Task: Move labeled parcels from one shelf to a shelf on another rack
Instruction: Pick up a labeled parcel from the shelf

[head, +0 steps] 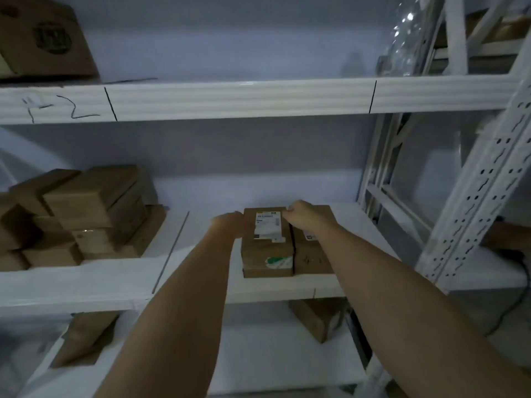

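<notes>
White metal racking fills the dim view, and the middle shelf (287, 285) carries the labeled parcel (267, 242) I am reaching for. My left hand (228, 225) curls against that parcel's left far edge; my right hand (304, 218) grips its far right corner, fingers bent over the top, their tips hidden behind the cardboard. Just right of the parcel, touching it, stands a second box (311, 254), half covered by my right forearm. Well left of the parcel sits a stack of plain boxes (83, 216), cut off by the frame. The label's print is too blurred to read, and both hands seem closed on the parcel.
</notes>
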A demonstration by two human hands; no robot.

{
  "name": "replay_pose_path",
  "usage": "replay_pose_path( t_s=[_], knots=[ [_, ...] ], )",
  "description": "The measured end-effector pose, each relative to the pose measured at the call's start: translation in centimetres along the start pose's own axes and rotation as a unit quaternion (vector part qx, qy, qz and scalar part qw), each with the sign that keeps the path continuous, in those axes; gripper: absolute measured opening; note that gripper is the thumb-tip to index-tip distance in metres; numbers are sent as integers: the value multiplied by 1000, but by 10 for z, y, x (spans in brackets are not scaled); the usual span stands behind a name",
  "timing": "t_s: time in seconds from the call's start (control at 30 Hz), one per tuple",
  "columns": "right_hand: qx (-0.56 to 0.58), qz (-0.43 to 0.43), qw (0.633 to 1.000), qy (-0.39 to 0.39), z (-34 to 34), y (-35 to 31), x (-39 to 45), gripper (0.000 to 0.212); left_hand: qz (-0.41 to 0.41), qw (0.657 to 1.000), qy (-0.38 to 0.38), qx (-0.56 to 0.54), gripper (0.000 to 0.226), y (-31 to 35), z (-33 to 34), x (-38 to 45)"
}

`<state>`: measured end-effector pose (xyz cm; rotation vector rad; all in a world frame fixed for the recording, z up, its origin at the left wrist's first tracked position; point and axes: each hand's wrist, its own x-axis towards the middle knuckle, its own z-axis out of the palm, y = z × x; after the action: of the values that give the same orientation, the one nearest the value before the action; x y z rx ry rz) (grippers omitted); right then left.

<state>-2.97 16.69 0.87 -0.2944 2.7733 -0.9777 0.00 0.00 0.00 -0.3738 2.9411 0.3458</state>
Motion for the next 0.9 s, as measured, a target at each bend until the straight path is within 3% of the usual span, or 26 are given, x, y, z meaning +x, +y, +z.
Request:
replay_pose_path(
  t_s=[0.13, 0.23, 0.4, 0.57, 0.73, 0.9],
  knots=[
    [22, 42, 999, -16, 19, 9, 24, 40, -62, 988, -39, -135, 71, -3, 27, 15],
    [14, 50, 999, -1, 34, 13, 40, 38, -98, 959, -61, -258, 72, -1, 42, 28],
    [-15, 51, 998, 21, 51, 17, 53, 42, -116, 926, -74, -351, 68, -2, 59, 44],
    [-25, 90, 995, 24, 65, 10, 60, 12, -128, 893, -74, -424, 59, -3, 78, 42],
    [129, 156, 977, 68, 65, 13, 64, 38, -106, 884, -30, -455, 48, -13, 81, 36],
    [234, 150, 956, 92, 60, 12, 48, 30, -89, 864, 1, -496, 63, -30, 67, 24]
  ],
)
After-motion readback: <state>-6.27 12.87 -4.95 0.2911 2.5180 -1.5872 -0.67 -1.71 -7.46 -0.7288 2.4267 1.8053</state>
